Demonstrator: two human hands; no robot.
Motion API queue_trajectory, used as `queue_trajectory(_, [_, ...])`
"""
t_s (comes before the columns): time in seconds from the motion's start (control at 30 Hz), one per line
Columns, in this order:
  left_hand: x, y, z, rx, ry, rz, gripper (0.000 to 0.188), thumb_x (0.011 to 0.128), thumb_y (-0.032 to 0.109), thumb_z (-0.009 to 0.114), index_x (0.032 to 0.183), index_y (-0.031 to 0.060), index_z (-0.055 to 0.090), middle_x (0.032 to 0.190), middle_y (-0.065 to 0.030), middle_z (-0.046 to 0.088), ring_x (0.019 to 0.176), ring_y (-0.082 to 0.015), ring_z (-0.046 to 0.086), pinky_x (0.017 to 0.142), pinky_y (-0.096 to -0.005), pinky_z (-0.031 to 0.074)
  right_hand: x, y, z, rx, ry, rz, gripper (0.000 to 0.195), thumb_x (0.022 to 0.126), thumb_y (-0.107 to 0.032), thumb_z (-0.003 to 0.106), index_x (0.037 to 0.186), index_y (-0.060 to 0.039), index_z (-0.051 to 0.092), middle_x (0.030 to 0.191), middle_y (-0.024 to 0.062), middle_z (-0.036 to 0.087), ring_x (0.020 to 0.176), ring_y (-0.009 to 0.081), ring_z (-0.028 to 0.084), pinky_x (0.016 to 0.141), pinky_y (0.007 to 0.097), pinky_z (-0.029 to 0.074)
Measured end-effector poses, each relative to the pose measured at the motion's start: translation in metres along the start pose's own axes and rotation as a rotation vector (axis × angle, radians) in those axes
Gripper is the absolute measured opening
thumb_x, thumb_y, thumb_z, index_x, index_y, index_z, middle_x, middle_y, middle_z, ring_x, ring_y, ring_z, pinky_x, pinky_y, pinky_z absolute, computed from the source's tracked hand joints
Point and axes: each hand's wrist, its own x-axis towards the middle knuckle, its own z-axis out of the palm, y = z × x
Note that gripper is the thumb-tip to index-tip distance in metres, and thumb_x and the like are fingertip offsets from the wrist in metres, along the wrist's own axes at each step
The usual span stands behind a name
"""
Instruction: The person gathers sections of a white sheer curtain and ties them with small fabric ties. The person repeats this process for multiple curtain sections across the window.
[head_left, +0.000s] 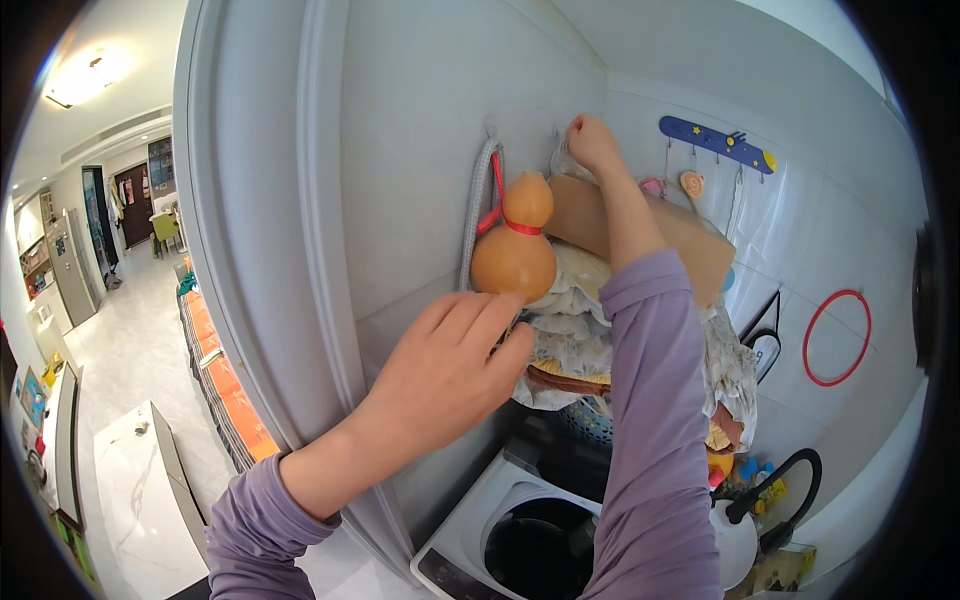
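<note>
My left hand (457, 360) is at the lower side of an orange calabash gourd (514, 262) tied with a red cord at its waist; whether the fingers grip something there cannot be told. The gourd hangs near a wall hook beside a looped grey hose (474, 217). Higher up, my right hand (592, 142) is closed at a clear plastic bag (562, 159) by the wall, above a brown cardboard box (652, 225). Beneath the box lies crumpled patterned fabric (570, 330), heaped over a blue basket (585, 421).
Below stands a washing machine (450, 540) with an open drum. A blue hook rack (716, 146) and a red ring (806, 337) hang on the right wall. A black curved tap or hose (814, 480) rises at lower right. The door frame (322, 225) stands close on the left.
</note>
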Motion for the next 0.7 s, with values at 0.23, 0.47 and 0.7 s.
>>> queue_trajectory(0.23, [-0.007,-0.002,0.000,0.005,-0.025,-0.015,0.031,0.072,0.012,0.074,0.097,0.0062,0.056,0.120,-0.0110,0.055,0.100,-0.0288,0.058,0.088,-0.0414,0.046,0.007,0.002,-0.023,0.181,0.306,0.036,0.026,0.096,-0.025,0.047,0.103,-0.0049,0.061,0.100,0.0201,0.067,0.098,0.0413,0.063,0.081,0.0478,0.050])
queue_trajectory(0.47, [-0.012,-0.004,0.001,0.013,-0.020,-0.019,0.031,0.073,0.011,0.073,0.099,0.0064,0.057,0.122,-0.0105,0.055,0.102,-0.0292,0.058,0.089,-0.0418,0.046,-0.049,-0.045,-0.094,0.621,0.699,-0.160,0.023,0.098,-0.022,0.051,0.102,-0.0007,0.055,0.082,0.0098,0.062,0.072,0.0203,0.058,0.066,0.0342,0.046])
queue_trajectory(0.7, [-0.009,0.007,-0.011,-0.256,0.123,-0.030,0.037,0.075,0.009,0.074,0.109,0.0057,0.060,0.125,-0.0140,0.057,0.108,-0.0345,0.058,0.088,-0.0425,0.048,-0.192,-0.063,-0.193,0.716,0.633,-0.261,0.016,0.101,-0.018,0.050,0.105,-0.0025,0.052,0.080,-0.0022,0.053,0.070,0.0049,0.047,0.062,0.0222,0.039])
